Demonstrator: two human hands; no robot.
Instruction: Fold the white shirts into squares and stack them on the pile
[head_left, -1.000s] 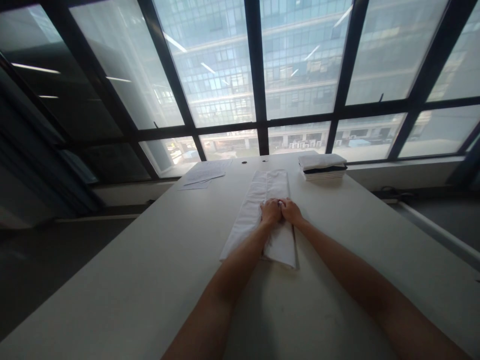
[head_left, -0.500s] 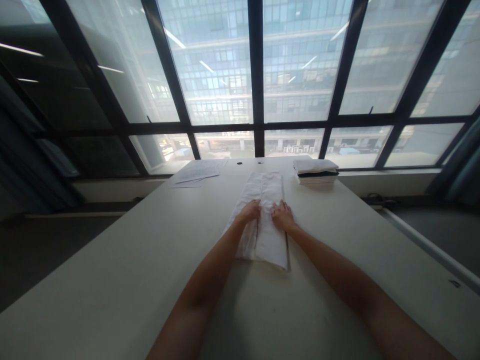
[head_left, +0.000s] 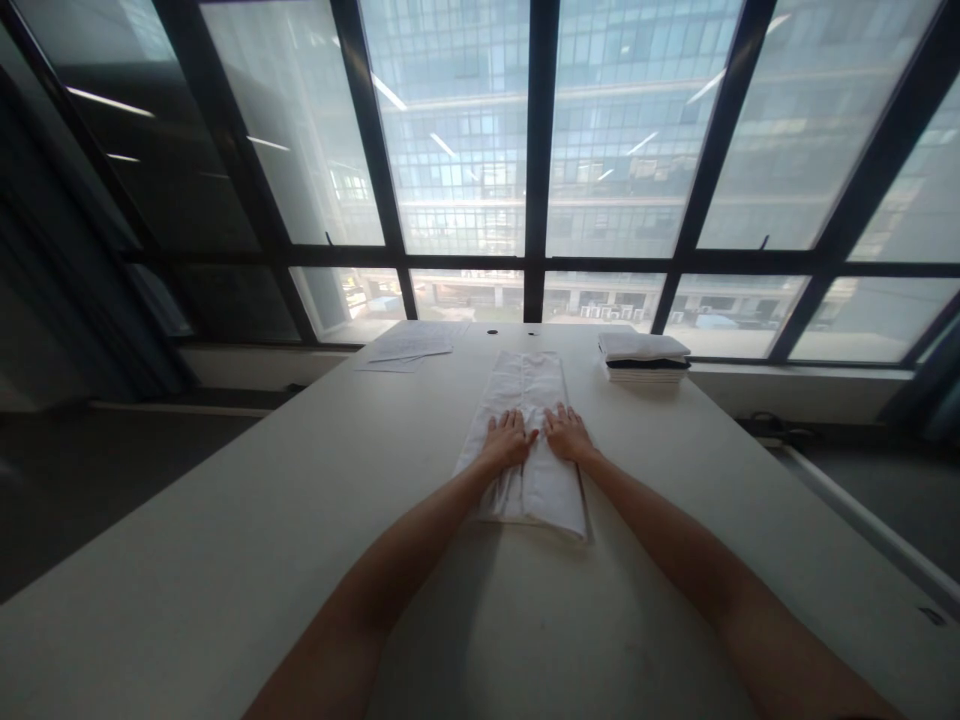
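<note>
Two flat palms: my left hand point(head_left: 508, 440) and right hand point(head_left: 568, 436) press, fingers spread, on the white cloth point(head_left: 529, 380), already folded into a long strip (crosswise folds remain, I judge), unlike the finished stack point(head_left: 643, 357).

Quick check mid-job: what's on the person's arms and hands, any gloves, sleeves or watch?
The left forearm and right forearm are bare, with no sleeve edge in view. The left hand and right hand are ungloved; no watch, band or ring can be made out.
</note>
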